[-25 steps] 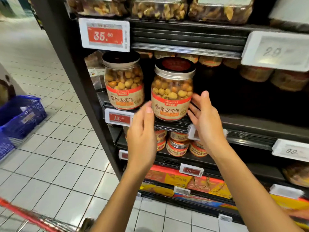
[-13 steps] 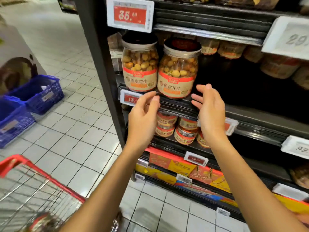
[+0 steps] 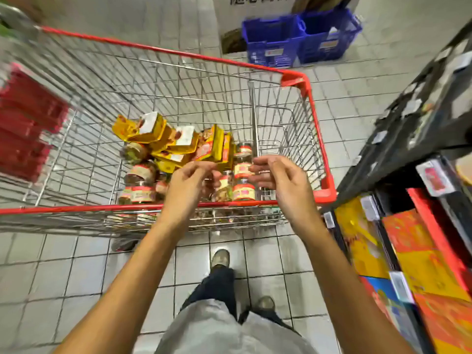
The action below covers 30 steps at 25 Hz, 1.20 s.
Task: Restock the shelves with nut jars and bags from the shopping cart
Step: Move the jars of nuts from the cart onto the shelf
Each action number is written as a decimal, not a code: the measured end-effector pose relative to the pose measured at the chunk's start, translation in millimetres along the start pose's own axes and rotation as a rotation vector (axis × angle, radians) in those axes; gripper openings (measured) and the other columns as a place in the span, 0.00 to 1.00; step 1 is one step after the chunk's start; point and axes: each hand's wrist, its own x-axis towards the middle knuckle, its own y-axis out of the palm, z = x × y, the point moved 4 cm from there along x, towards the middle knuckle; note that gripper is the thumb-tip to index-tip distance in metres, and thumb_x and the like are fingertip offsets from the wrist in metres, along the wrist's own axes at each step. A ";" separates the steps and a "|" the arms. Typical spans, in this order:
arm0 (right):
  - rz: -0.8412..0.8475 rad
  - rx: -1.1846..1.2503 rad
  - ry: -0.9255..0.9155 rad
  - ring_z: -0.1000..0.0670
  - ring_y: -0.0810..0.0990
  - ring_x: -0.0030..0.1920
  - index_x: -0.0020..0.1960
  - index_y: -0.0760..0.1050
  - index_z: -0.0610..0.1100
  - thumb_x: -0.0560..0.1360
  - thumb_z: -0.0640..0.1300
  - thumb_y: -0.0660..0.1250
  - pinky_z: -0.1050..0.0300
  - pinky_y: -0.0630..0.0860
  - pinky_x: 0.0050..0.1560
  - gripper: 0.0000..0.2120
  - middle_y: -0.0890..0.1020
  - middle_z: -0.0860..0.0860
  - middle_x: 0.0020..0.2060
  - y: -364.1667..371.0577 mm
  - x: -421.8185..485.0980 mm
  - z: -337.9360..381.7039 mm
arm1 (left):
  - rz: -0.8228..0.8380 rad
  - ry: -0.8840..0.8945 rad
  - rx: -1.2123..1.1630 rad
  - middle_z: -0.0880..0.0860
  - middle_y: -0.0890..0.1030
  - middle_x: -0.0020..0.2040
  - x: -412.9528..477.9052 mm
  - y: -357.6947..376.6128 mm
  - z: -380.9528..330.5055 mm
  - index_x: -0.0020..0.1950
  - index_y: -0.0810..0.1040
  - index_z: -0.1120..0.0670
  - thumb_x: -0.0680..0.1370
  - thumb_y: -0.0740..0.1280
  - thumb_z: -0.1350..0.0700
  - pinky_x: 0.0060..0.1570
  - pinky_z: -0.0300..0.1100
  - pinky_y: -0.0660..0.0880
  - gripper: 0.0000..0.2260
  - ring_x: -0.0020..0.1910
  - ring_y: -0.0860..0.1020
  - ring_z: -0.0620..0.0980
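A wire shopping cart [image 3: 309, 103] with red trim stands in front of me. Inside lie several yellow nut bags [image 3: 163, 139] and several nut jars [image 3: 244, 180] with red and cream labels. My left hand [image 3: 185, 186] and my right hand [image 3: 278, 180] hover above the cart's near edge, over the jars. Both hands have loosely curled fingers and hold nothing. The dark shelf unit [image 3: 419, 129] runs along the right side.
Two blue plastic baskets [image 3: 298, 39] sit on the tiled floor beyond the cart. A red stack [image 3: 25, 123] sits at the cart's left end. Orange and yellow boxes [image 3: 421, 256] fill the lowest shelf at right. My feet stand just behind the cart.
My hands left the jar on the shelf and dropped toward the cart. My view swung left and down from the shelf to the cart.
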 end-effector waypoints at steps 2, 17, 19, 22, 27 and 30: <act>0.147 -0.048 0.048 0.55 0.81 0.36 0.43 0.75 0.49 0.81 0.40 0.54 0.63 0.77 0.42 0.14 0.81 0.51 0.38 53.3 21.5 -4.7 | -0.119 -0.039 -0.043 0.49 0.79 0.32 5.6 -62.4 7.4 0.43 0.77 0.57 0.78 0.59 0.64 0.25 0.32 0.71 0.09 0.27 0.75 0.42; 0.409 -0.711 0.618 0.40 0.77 0.46 0.40 0.73 0.34 0.81 0.44 0.54 0.52 0.64 0.36 0.18 0.77 0.34 0.43 274.1 197.5 -260.7 | 0.087 -0.578 0.844 0.66 0.75 0.63 249.0 -289.7 147.2 0.63 0.73 0.64 0.81 0.59 0.50 0.48 0.42 0.68 0.20 0.61 0.73 0.61; 0.381 -0.745 0.660 0.41 0.76 0.44 0.42 0.75 0.32 0.81 0.44 0.54 0.51 0.66 0.38 0.19 0.79 0.33 0.44 276.3 202.6 -289.8 | 0.095 -0.664 0.941 0.65 0.71 0.67 259.3 -286.3 199.5 0.70 0.67 0.62 0.75 0.63 0.38 0.63 0.45 0.64 0.33 0.66 0.70 0.61; 0.349 -0.635 0.712 0.46 0.73 0.41 0.42 0.75 0.35 0.81 0.45 0.54 0.55 0.65 0.41 0.18 0.78 0.37 0.40 271.2 200.6 -319.3 | -0.182 -0.710 1.090 0.67 0.64 0.69 258.0 -281.7 247.9 0.73 0.58 0.66 0.66 0.68 0.31 0.67 0.56 0.60 0.50 0.69 0.63 0.63; 0.167 -0.362 0.837 0.48 0.71 0.48 0.36 0.71 0.52 0.80 0.44 0.54 0.53 0.65 0.50 0.15 0.75 0.51 0.39 255.9 199.3 -340.4 | -0.296 -0.645 1.147 0.67 0.66 0.67 262.8 -281.3 267.8 0.70 0.58 0.70 0.70 0.65 0.34 0.61 0.53 0.69 0.46 0.65 0.68 0.63; 0.113 -0.168 0.969 0.46 0.74 0.41 0.40 0.75 0.46 0.81 0.52 0.54 0.52 0.68 0.44 0.17 0.78 0.46 0.39 261.8 206.1 -337.0 | -0.325 -0.621 0.827 0.65 0.71 0.65 262.3 -279.0 258.7 0.68 0.63 0.67 0.69 0.72 0.40 0.61 0.53 0.70 0.40 0.63 0.71 0.63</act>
